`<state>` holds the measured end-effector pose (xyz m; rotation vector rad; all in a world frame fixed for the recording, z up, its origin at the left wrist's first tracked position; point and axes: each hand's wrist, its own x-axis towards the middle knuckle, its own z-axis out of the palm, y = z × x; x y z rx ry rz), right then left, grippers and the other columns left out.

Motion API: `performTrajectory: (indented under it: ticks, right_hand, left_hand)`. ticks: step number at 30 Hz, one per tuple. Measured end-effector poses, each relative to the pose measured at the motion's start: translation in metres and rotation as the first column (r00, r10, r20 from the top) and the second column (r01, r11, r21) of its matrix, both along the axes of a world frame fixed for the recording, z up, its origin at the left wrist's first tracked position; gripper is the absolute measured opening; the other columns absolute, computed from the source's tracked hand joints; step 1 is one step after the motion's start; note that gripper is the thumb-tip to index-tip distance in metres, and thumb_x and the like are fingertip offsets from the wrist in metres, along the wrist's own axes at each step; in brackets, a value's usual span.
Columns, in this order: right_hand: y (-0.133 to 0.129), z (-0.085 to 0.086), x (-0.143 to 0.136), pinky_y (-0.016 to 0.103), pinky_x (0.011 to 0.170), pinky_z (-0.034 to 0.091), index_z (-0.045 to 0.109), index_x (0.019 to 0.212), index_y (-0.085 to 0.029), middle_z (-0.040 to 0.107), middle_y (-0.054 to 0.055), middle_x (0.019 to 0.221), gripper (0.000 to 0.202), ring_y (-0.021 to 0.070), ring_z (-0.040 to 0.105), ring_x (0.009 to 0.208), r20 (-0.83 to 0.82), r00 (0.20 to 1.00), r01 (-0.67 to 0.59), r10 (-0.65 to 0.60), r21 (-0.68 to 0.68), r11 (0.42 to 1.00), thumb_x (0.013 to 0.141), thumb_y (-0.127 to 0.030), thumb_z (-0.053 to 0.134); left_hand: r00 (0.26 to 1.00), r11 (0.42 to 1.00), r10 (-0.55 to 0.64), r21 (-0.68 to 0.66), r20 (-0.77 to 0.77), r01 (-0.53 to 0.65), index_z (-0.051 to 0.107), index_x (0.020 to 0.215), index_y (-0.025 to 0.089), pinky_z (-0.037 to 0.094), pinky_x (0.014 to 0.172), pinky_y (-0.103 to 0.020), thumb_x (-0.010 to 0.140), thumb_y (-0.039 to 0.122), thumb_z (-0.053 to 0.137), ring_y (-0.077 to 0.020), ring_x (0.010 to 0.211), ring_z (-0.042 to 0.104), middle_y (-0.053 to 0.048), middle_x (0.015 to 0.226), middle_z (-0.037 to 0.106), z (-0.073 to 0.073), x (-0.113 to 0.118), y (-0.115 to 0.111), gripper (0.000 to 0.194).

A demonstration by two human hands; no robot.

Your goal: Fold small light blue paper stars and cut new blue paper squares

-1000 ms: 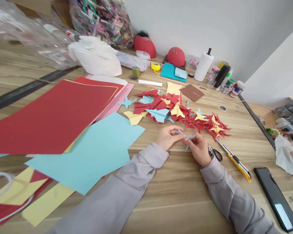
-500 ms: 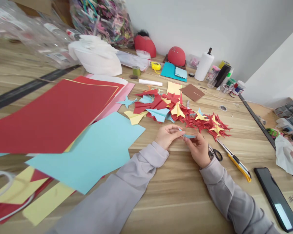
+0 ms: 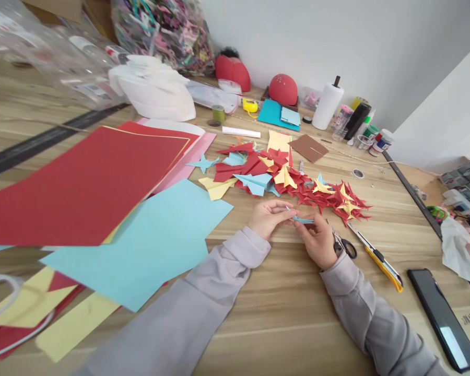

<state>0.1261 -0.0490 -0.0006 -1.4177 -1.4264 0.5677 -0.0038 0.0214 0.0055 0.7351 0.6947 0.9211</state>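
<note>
A small folded piece of light blue paper [image 3: 303,220] is pinched between both hands over the wooden table. My left hand [image 3: 269,218] is closed on its left end, thumb and fingertips together. The right end is gripped by my right hand [image 3: 319,241], also closed; part of the paper is hidden by the fingers. Just beyond the hands lies a heap of red folded paper pieces [image 3: 254,167], mixed with yellow and blue ones. Scissors [image 3: 348,248] with black handles lie partly behind my right hand, beside a yellow utility knife [image 3: 382,266].
On the left are a light blue sheet [image 3: 149,250] and large red sheets [image 3: 78,188]. A phone [image 3: 442,318] lies at the right. Along the back stand a white roll [image 3: 328,107], bottles, a yellow tape measure [image 3: 250,106] and a stack of white paper-like pieces [image 3: 154,96].
Both hands stay in nearly the same place with the blue paper between them. The fingers and the paper have shifted only very slightly.
</note>
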Motion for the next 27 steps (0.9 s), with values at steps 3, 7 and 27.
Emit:
performTrajectory:
  ticks: [3, 7, 27]
  right_hand:
    - [-0.0003, 0.0, 0.0, 0.029, 0.058, 0.049, 0.055, 0.075, -0.021, 0.063, 0.003, 0.069, 0.015, 0.0173, 0.059, 0.066, 0.034, 0.999, 0.01, -0.01, 0.008, 1.0, 0.08, -0.034, 0.06]
    - [-0.0002, -0.0005, 0.0003, 0.028, 0.057, 0.048, 0.055, 0.075, -0.02, 0.062, 0.003, 0.07, 0.016, 0.0164, 0.059, 0.063, 0.014, 1.0, 0.019, -0.019, 0.001, 1.0, 0.079, -0.035, 0.06]
    - [0.0007, -0.006, 0.0031, 0.027, 0.053, 0.047, 0.054, 0.075, -0.019, 0.061, 0.002, 0.065, 0.022, 0.0145, 0.057, 0.058, -0.09, 0.995, 0.031, -0.035, -0.045, 0.999, 0.078, -0.039, 0.062]
  left_hand:
    - [0.999, 0.999, 0.032, -0.031, 0.016, -0.031, 0.063, 0.07, 0.011, 0.053, 0.054, -0.022, 0.039, 0.023, 0.086, -0.0146, 0.063, 0.066, -0.004, 0.065, 0.069, 0.0031, -0.0006, -0.0004, 0.04]
    - [0.999, 1.0, 0.014, -0.027, 0.042, -0.013, 0.063, 0.07, 0.011, 0.052, 0.052, -0.021, 0.042, 0.022, 0.085, -0.014, 0.061, 0.065, -0.005, 0.066, 0.069, 0.0035, -0.0007, 0.0002, 0.038]
    - [0.99, 0.996, 0.078, -0.053, 0.117, -0.072, 0.066, 0.078, 0.011, 0.055, 0.057, -0.023, 0.046, 0.015, 0.082, -0.0128, 0.062, 0.065, -0.005, 0.071, 0.07, 0.002, -0.0014, 0.0019, 0.037]
